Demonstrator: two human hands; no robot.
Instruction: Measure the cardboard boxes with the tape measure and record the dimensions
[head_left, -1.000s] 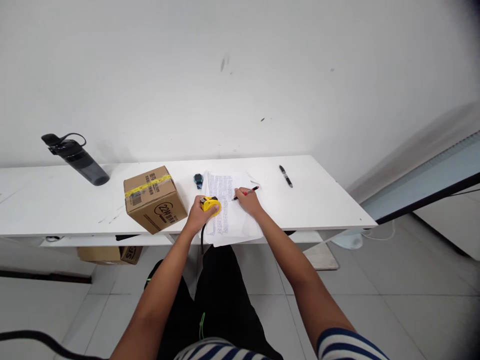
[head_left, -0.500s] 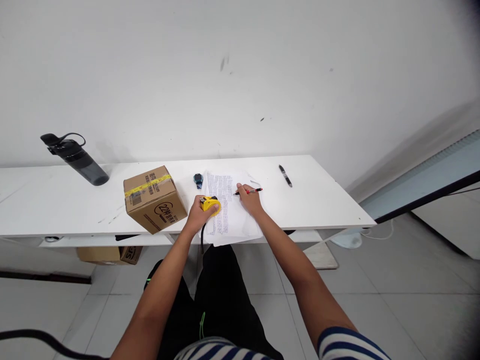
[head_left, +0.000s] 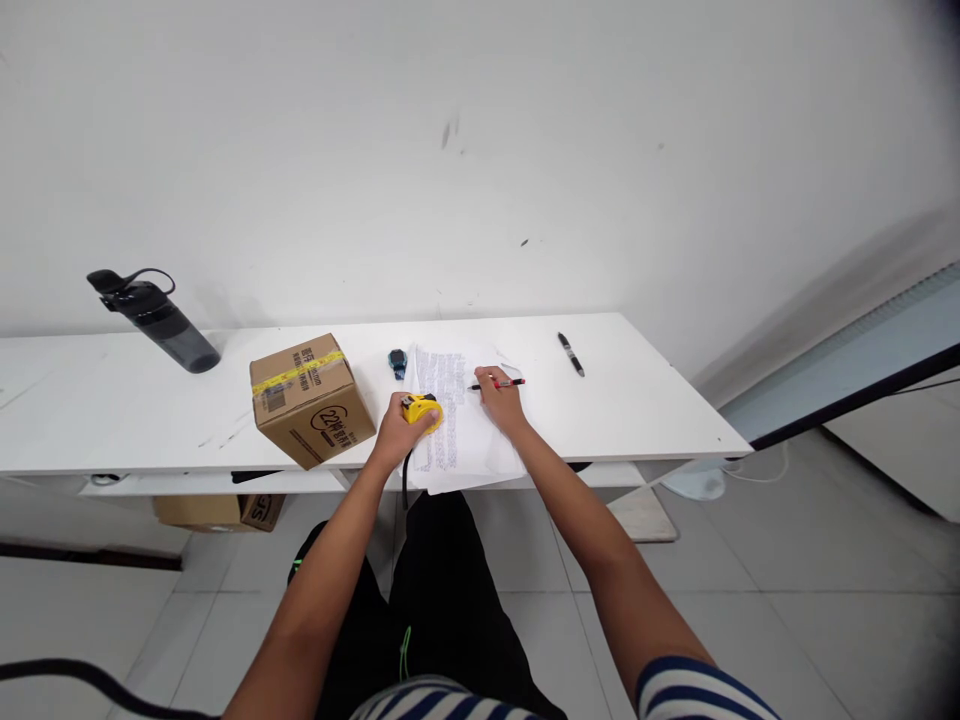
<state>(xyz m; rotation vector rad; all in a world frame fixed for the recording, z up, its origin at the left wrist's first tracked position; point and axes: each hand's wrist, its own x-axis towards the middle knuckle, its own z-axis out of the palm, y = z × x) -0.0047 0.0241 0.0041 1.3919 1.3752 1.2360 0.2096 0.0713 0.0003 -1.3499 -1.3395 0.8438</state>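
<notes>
My left hand (head_left: pixel 400 430) is closed around a yellow tape measure (head_left: pixel 421 408) with a black strap hanging from it. The tape measure is over the left part of some sheets of paper (head_left: pixel 480 450), which carry columns of handwriting. A red and black pen (head_left: pixel 506 384) is held between the fingers of my right hand (head_left: pixel 500 402), its tip pointing left at the paper beside the written columns. Left of the papers stands a cardboard box (head_left: pixel 315 400) sealed with yellow tape. A dark digital watch (head_left: pixel 397 362) lies by the papers' upper left corner.
On the white table (head_left: pixel 637 400), a second pen (head_left: pixel 570 354) lies to the right. A dark water bottle (head_left: pixel 165 325) stands at the far left, near the wall. Below the tabletop, another cardboard box (head_left: pixel 217 511) is on the floor. A panel (head_left: pixel 847 360) borders the right side.
The whole view has shifted very slightly. Both hands keep the same hold and nearly the same place on the papers.
</notes>
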